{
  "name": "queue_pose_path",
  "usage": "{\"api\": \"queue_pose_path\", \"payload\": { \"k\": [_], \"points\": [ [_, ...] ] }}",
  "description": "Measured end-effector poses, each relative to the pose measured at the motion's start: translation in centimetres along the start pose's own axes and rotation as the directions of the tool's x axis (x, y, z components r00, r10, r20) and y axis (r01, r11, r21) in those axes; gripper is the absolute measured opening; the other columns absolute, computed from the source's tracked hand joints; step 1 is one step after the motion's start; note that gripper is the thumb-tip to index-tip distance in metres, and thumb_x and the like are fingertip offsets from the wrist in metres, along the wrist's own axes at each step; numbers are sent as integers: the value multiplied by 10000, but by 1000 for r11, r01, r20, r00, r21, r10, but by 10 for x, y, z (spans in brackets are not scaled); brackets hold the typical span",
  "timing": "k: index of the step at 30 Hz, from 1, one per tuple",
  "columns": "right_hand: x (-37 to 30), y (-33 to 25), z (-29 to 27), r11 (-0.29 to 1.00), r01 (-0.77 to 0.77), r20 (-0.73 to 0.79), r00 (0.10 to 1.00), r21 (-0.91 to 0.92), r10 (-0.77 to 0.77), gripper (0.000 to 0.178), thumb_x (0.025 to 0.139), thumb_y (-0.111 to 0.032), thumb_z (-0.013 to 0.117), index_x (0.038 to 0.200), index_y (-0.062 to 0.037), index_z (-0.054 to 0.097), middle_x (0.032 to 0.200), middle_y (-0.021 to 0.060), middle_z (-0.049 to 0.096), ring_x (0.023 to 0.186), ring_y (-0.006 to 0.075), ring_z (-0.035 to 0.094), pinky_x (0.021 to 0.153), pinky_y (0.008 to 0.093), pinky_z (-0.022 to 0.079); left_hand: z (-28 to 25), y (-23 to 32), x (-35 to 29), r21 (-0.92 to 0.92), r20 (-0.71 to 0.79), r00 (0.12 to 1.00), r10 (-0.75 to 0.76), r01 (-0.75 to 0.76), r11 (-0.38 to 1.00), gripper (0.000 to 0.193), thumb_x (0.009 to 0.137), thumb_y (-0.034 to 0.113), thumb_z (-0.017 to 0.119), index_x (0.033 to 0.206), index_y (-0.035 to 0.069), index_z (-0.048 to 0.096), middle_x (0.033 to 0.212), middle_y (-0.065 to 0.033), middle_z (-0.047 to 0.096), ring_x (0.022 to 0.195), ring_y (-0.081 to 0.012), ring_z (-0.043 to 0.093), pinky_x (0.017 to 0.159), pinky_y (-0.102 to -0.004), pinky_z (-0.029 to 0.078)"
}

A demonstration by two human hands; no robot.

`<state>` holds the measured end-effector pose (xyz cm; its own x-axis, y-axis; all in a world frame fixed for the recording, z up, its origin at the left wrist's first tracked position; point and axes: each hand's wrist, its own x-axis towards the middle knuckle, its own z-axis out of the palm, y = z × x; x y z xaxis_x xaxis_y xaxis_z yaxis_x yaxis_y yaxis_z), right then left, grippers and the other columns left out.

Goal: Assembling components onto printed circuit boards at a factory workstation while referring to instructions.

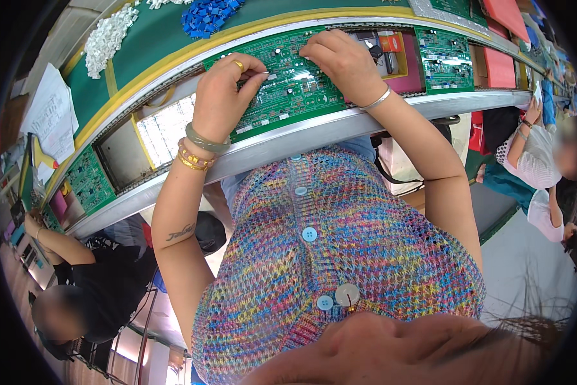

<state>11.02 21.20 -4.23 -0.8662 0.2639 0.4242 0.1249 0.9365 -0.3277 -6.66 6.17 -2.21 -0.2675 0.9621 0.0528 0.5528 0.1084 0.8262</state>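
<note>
A green circuit board (pixel 291 96) studded with small components lies in the metal-edged track in front of me. Over its left part is my left hand (pixel 227 86), thumb and forefinger pinched on a tiny white part (pixel 266 72) just above the board. My right hand (pixel 346 64) reaches over the board's far right corner, its fingertips brought together low at the surface. Whatever those right fingers hold is too small to make out.
Beyond the track, a green shelf holds a heap of white connectors (pixel 110 40) and a pile of blue components (pixel 210 16). More circuit boards (pixel 444 59) sit along the track on both sides. Other people work to the left and right. Papers (pixel 51 115) hang at the left.
</note>
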Motion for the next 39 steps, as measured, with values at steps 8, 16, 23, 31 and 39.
{"api": "queue_pose_path", "payload": {
  "k": [8,16,23,31,39],
  "points": [
    [-2,4,-1,1000,15,25,1000,-27,-14,201,695,-61,672,887,-106,636,878,17,584,845,208,573,704,307,486,3,0,1,4,-9,1000,11,-11,1000,109,802,45,678,900,7,646,867,-52,646,748,-133,629,694,-241,508],
    [5,40,-32,944,-303,-150,947,-127,284,188,792,-120,672,979,-126,656,887,72,647,801,243,627,700,315,512,2,9,1,-25,-109,992,-61,59,998,87,786,74,683,855,29,654,835,-67,648,709,-185,644,637,-276,506],
    [24,76,-34,901,-358,-169,931,-246,323,85,777,-80,627,856,-51,615,894,121,574,889,315,566,777,396,471,22,18,31,284,-107,974,202,-165,945,69,732,59,681,782,25,649,901,-97,592,864,-293,554,761,-380,457],
    [22,75,-29,909,-386,-196,914,-157,354,63,798,-73,583,857,-57,598,872,122,572,864,308,566,754,395,470,31,20,37,361,-88,972,219,-174,916,79,735,67,681,789,16,653,901,-109,576,879,-305,541,770,-382,453],
    [22,69,-32,944,-300,-221,938,-139,266,122,802,-41,547,908,-51,607,876,138,575,869,325,562,768,396,463,33,16,34,295,-123,977,172,-129,947,84,749,80,679,801,20,653,901,-104,573,874,-295,541,762,-377,449]
  ]
}}
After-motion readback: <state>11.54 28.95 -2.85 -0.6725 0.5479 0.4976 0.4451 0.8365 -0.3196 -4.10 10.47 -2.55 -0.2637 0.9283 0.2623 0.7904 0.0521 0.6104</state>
